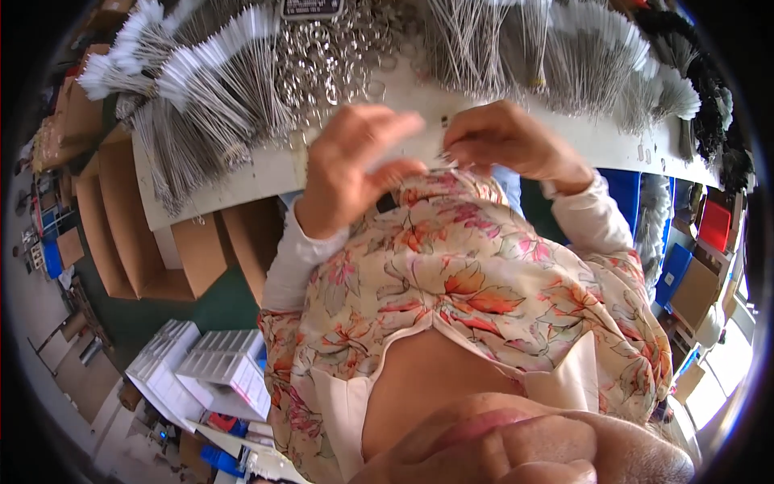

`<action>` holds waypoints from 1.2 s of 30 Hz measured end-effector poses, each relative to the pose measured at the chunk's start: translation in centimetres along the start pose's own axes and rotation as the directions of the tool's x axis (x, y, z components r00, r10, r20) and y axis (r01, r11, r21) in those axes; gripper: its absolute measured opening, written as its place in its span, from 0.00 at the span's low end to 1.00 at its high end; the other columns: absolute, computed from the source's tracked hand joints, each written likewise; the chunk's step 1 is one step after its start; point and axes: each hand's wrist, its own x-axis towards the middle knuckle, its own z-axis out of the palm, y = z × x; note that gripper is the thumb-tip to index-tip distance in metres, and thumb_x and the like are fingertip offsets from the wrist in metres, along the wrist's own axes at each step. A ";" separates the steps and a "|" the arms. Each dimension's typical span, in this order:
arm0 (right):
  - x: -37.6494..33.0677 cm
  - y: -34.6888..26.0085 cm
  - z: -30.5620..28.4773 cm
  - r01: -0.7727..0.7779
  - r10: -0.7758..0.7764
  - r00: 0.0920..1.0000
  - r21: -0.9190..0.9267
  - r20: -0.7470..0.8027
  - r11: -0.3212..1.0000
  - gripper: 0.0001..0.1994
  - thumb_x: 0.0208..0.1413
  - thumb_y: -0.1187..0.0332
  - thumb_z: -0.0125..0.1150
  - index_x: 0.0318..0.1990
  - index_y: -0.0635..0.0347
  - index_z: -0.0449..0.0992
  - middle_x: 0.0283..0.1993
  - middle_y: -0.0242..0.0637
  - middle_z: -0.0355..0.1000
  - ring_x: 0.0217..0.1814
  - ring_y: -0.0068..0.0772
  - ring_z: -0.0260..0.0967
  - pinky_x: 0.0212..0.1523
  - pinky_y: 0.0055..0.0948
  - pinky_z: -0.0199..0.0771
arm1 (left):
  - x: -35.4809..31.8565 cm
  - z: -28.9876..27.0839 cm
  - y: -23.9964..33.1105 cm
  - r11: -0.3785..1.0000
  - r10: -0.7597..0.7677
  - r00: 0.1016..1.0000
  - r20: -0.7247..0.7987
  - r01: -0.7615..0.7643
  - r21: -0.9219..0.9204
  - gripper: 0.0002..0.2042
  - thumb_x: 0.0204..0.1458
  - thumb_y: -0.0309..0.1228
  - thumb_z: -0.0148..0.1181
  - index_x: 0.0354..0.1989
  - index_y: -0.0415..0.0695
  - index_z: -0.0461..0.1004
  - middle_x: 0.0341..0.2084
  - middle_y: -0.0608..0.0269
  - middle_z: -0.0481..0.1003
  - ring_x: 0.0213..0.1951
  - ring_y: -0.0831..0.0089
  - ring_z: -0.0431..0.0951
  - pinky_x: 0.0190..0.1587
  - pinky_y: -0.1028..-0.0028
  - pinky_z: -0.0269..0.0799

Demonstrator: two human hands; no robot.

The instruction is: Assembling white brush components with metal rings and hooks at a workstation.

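Observation:
My left hand (352, 165) is raised at the table's near edge, its fingers stretched out and thumb apart, slightly smeared by motion, with nothing visible in it. Close beside it, my right hand (516, 143) has its fingers curled and pinched together. A tiny shiny bit shows at those fingertips, too small to name. Just beyond my hands lies a heap of shiny metal rings (330, 60). Bundles of thin wire brushes with white bristle tips lie on both sides of it, a left bundle (222, 77) and a right bundle (592, 60).
The white table (411, 101) curves across the front. Open cardboard boxes (133, 230) stand below it at the left, near white plastic drawers (226, 367). Dark-bristled brushes (713, 113) lie at the far right, above blue bins (617, 198). A dark labelled box (313, 8) sits behind the rings.

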 end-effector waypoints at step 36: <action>6.3 0.5 2.4 0.097 -0.035 0.976 0.284 -0.216 0.954 0.09 0.56 0.65 0.57 0.36 0.61 0.76 0.22 0.26 0.67 0.24 0.14 0.63 0.25 0.16 0.61 | -1.2 -3.2 -2.6 0.689 -0.406 0.909 0.098 0.375 -0.621 0.09 0.48 0.16 0.55 0.38 0.35 0.76 0.40 0.54 0.73 0.38 0.73 0.76 0.38 0.77 0.78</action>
